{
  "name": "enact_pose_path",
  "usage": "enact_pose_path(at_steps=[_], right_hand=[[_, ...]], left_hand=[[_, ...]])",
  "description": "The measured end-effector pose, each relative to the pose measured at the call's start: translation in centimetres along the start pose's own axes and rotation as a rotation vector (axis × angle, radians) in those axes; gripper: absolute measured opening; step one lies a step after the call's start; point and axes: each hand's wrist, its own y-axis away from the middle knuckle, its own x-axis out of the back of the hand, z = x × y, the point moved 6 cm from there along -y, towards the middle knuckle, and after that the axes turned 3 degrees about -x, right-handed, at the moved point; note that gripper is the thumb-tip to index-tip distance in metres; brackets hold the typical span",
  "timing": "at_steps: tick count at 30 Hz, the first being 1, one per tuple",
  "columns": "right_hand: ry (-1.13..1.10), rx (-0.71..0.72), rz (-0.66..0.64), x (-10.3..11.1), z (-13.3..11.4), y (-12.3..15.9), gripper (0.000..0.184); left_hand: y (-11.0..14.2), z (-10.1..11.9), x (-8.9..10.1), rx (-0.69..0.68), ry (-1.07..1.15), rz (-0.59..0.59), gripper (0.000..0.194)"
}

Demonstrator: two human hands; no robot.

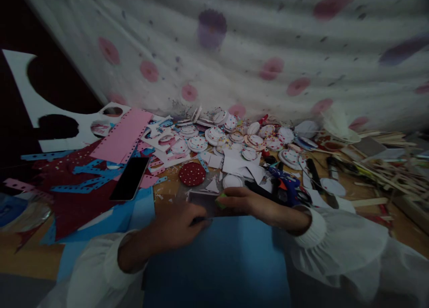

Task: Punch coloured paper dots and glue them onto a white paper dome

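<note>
- Ahead, the bench [31, 264] is crowded by round, dotted discs [197, 143]; at left, a smooth phone [130, 178] is surrounded by punched paper [122, 136].
- A green piece [220, 201] is pinched in the right hand's [246, 201] grip, at a grey panel [205, 202].
- A blurred dark thing [197, 220] is enclosed by the left hand's [174, 225] curled grip.

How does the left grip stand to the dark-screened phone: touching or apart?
Apart: the head view shows a strip of blue sheet between the phone and the left grip.
</note>
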Motion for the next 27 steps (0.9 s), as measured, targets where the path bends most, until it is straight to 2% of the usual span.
enact_pose_path(at_steps=[4,7,10,13,17,21,27], right_hand=[[0.449,0.137,-0.049,-1.0,-1.9,1.3,0.024],[0.760,0.281,-0.026,-1.7,-2.9,2.2,0.028],[0.950,0.402,-0.033,-2.6,-3.5,3.0,0.029],[1.093,0.442,-0.027,-3.0,-3.7,3.3,0.029],[1.176,0.424,-0.044,-3.4,-3.9,3.1,0.026],[1.136,0.368,-0.105,-3.6,-3.4,2.8,0.022],[1.076,0.315,-0.112,-3.2,-2.2,2.1,0.030]], left_hand=[[0.1,0.0,0.2,0.015,-0.035,0.010,0.028],[0.1,0.1,0.0,0.015,-0.024,-0.005,0.025],[0.1,0.3,-0.2,-0.002,-0.031,-0.010,0.027],[0.1,0.4,-0.2,-0.007,-0.034,0.006,0.028],[0.3,0.7,-0.1,-0.019,-0.012,0.023,0.023],[0.4,0.8,0.0,-0.012,0.041,0.037,0.024],[0.5,0.5,-0.4,0.012,0.089,0.015,0.025]])
